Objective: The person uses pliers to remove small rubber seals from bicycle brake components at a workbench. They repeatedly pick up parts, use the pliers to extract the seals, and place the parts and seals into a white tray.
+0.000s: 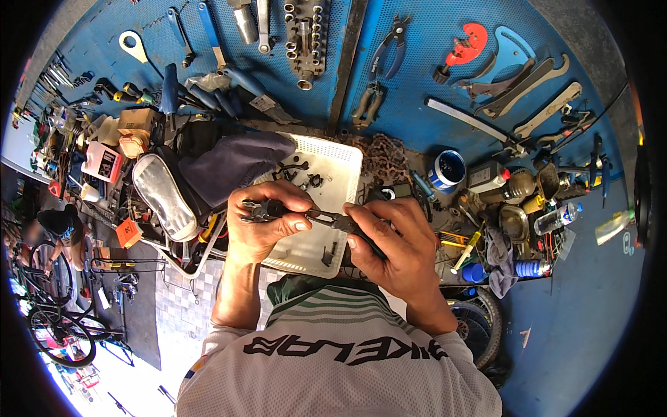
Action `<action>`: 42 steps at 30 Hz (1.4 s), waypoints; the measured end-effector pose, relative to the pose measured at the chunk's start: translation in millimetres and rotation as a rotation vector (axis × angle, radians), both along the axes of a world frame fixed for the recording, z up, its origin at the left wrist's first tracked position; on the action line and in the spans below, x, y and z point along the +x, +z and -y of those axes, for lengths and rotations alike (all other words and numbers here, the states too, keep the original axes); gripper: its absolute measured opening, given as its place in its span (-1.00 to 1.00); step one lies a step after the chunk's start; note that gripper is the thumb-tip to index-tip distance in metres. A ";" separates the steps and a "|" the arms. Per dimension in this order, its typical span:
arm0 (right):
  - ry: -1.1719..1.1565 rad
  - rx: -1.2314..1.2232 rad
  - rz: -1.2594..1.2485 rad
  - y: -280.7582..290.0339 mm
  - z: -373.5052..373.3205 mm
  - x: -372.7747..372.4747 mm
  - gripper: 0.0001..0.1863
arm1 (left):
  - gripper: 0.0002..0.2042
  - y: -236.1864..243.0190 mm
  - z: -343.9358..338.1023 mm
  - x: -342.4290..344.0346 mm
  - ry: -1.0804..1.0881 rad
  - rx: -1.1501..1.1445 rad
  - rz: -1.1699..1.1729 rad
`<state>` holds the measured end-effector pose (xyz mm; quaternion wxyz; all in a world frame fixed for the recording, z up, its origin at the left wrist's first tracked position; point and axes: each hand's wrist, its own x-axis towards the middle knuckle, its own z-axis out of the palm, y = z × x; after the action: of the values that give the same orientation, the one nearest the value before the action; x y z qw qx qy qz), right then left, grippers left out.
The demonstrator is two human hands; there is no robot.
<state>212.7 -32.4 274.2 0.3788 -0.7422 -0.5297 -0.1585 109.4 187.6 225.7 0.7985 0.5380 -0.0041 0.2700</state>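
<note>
Head view: the fingers of both hands are closed on a dark metal part [337, 221] that lies between them, above a white tray [355, 170]. The left hand [250, 233] grips its hooked, dark end between thumb and forefinger; the right hand [401, 244] grasps the other end, with thumb and fingers wrapped along the body. A slim, slotted stretch shows bare between the two sets of fingertips. Whether this is a single piece or a tool set against a piece, I cannot tell.

Below the fingers and farther away from the wearer, small black pieces [314, 181] lie loose in the tray; another small dark piece [327, 256] lies nearer the wearer, just below the gap between the hands. A dark cloth [233, 167] lies beyond the left fingers, and a bike chain heap [385, 158] beyond the right ones.

As far as can be judged, the work is under way and unfinished: the part is in hand and not set down, and the loose pieces sit apart from it. How many steps are left does not show.
</note>
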 end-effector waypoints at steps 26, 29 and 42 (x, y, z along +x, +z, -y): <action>-0.056 -0.021 0.023 1.7 3.7 -11.8 -0.65 | -0.74 3.4 -1.5 -0.1 0.001 0.128 0.027; -0.050 -0.021 0.071 -0.6 4.8 -10.4 -0.57 | -0.74 6.7 -2.8 -2.1 -0.015 0.122 0.011; -0.014 -0.038 0.021 1.2 0.8 -9.1 -0.66 | -0.76 11.8 -10.9 0.0 -0.047 0.196 0.006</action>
<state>203.6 -33.2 275.5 0.3580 -0.7512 -0.5312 -0.1589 109.4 198.5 237.6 0.7482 0.6124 -0.0453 0.2511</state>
